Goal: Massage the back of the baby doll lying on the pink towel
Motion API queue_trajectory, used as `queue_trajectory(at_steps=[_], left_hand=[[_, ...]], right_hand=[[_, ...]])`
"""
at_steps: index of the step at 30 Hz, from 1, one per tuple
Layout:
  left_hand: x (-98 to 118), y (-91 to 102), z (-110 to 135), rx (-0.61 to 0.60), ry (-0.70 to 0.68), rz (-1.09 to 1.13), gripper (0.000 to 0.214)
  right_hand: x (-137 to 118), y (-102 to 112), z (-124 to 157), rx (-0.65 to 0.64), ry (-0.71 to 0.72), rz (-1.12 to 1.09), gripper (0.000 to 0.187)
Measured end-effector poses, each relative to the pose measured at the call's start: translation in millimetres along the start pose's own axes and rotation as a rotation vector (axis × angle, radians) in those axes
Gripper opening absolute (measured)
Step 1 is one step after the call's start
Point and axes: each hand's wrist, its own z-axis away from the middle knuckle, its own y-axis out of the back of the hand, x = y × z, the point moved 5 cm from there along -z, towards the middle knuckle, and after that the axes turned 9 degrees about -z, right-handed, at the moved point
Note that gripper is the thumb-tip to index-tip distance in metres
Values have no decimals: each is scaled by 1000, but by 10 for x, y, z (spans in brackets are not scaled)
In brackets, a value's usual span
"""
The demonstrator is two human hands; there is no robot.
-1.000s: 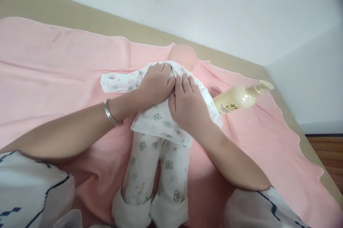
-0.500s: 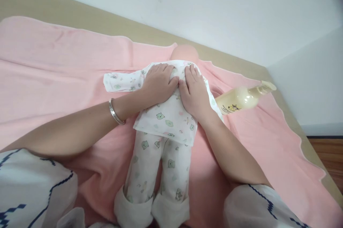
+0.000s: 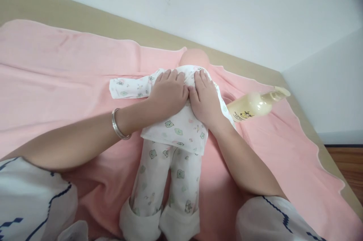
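A baby doll (image 3: 196,57) in a white top (image 3: 181,129) and matching trousers (image 3: 154,175), both printed with small green animals, lies with its head toward the wall. Its face does not show. My left hand (image 3: 169,91) rests flat on the upper left of the top, fingers pointing away from me, with a silver bangle on that wrist. Beside it, my right hand (image 3: 205,99) is spread on the upper right, the two thumbs meeting in the middle. Neither hand grips anything. One sleeve (image 3: 129,87) stretches out to the left; white cuffs (image 3: 180,224) are turned up at the trouser ends.
Under the doll a pink blanket (image 3: 70,59) covers most of a beige table (image 3: 93,14). A pale yellow pump bottle (image 3: 251,107) lies tilted on the blanket, right of the doll. A white wall (image 3: 227,14) runs along the back, and brown wooden flooring (image 3: 350,169) shows at the right.
The back of my left hand has shifted slightly, and its wrist with the bangle has moved a little left. My right hand stays almost in place on the top.
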Motion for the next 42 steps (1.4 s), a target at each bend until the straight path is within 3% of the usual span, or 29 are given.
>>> queue_trajectory(at_steps=[4,8,12,15,18,23,28,35,42], left_hand=[[147,89,117,-88,-67,17,57],[88,110,66,-93,-127,80,53],[-107,46,-121,-25,-142,153,41],[-156,-13,-204,-20,-176,77,37],[-70,-9,-142,-32,-211,-15,42],[125,97,99,-26,-207,28,42],[138,197,140,-130,-161,126,31],[30,215,-13,-158,-135,197,24],[-28,32,-118,-42,-138,88,38]], right_hand=[[9,53,-29,-103,84,40,70],[-62,77,53,-140,59,136,69],[-272,52,278,-25,81,267,65],[-398,65,399,80,102,335,61],[-394,104,358,36,80,318,58],[-186,185,106,-32,0,157,51],[-40,123,-8,-55,-8,106,61],[-173,104,185,33,50,211,64],[-406,77,419,98,127,333,58]])
